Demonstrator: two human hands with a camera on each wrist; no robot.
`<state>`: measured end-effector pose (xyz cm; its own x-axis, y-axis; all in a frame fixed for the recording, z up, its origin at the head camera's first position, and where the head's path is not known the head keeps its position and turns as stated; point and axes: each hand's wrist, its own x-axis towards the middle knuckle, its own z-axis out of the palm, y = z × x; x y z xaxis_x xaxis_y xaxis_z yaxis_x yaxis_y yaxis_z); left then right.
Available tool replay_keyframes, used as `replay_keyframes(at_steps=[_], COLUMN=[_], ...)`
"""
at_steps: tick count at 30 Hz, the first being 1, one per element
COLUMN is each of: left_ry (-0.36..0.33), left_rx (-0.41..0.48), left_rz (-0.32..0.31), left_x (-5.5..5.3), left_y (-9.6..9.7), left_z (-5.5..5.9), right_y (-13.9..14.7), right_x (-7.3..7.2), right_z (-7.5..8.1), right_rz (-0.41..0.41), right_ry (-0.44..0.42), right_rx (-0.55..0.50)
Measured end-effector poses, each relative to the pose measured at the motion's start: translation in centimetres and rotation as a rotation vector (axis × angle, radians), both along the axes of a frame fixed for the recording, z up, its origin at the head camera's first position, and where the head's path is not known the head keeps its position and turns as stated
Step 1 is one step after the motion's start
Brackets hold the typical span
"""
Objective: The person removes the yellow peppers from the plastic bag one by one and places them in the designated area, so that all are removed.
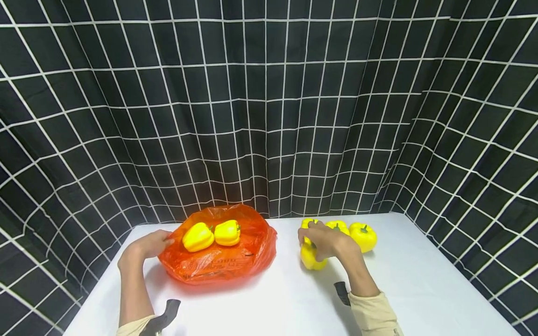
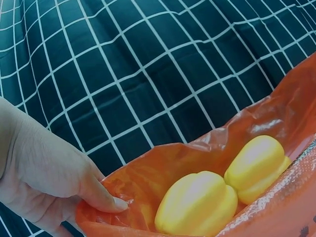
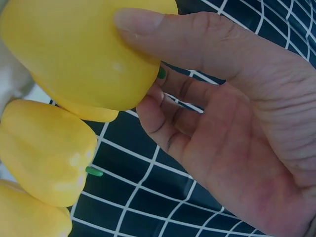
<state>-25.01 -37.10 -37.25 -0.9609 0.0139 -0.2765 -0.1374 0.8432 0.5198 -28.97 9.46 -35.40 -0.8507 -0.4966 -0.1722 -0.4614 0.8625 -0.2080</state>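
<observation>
My left hand (image 1: 145,246) pinches the left rim of a red plastic bag (image 1: 222,270) between thumb and fingers. Two yellow bell peppers (image 1: 197,237) lie side by side inside the bag's wide mouth. On the right, my right hand (image 1: 329,240) grips another yellow bell pepper (image 1: 311,258). The right wrist view shows the thumb against this pepper (image 3: 84,49) and the fingers curled round its stem end. Part of that pepper is hidden under the hand in the head view.
Behind the right hand are more yellow peppers with green stems, among them one at the far right (image 1: 363,237). Everything stands on a white table (image 1: 420,270). A black curtain with a white grid (image 1: 269,116) hangs along the back and sides.
</observation>
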Motion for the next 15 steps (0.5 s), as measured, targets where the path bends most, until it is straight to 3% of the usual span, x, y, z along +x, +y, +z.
replay_keyframes(at_steps=[6,15], left_ry=[0.037,0.032], left_rx=[-0.027,-0.005], left_rz=[-0.082,-0.047], left_x=[0.19,-0.07], left_y=[0.14,0.36], left_z=[-0.23,0.0], right_y=[0.16,0.72], right_x=[0.07,0.09], right_z=[-0.23,0.36], right_rz=[0.003,0.013], right_ry=[-0.013,-0.031], right_rx=[0.007,-0.029])
